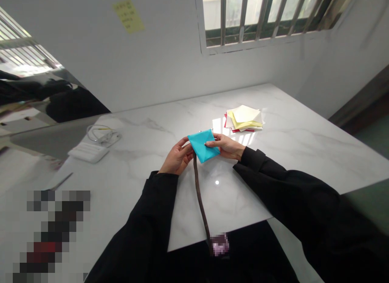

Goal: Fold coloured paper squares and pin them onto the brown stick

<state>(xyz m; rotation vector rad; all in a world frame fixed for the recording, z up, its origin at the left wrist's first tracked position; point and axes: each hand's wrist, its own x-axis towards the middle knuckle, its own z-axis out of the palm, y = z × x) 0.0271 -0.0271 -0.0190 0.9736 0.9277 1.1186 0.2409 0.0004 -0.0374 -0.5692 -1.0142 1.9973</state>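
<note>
Between my hands is a bright blue folded paper envelope [201,144], held just above the marble-patterned table, with its fold lines facing me. My left hand [178,156] grips its left corner, fingers partly behind the paper. My right hand [226,146] pinches the right side, its thumb flat on the front and the other fingers mostly hidden behind. A dark brown strap [199,194] runs from beside my left hand down toward my lap, where a blurred-out patch covers its end. Beyond my right hand lies a pile of white, yellow and red folded papers [244,117].
On the left of the white table [146,149] lie a white flat box [88,152] and a coiled white cable [105,136]. A pen-like dark stick [63,179] lies nearer me. A yellow note [129,16] hangs on the wall behind, left of a barred window [258,15].
</note>
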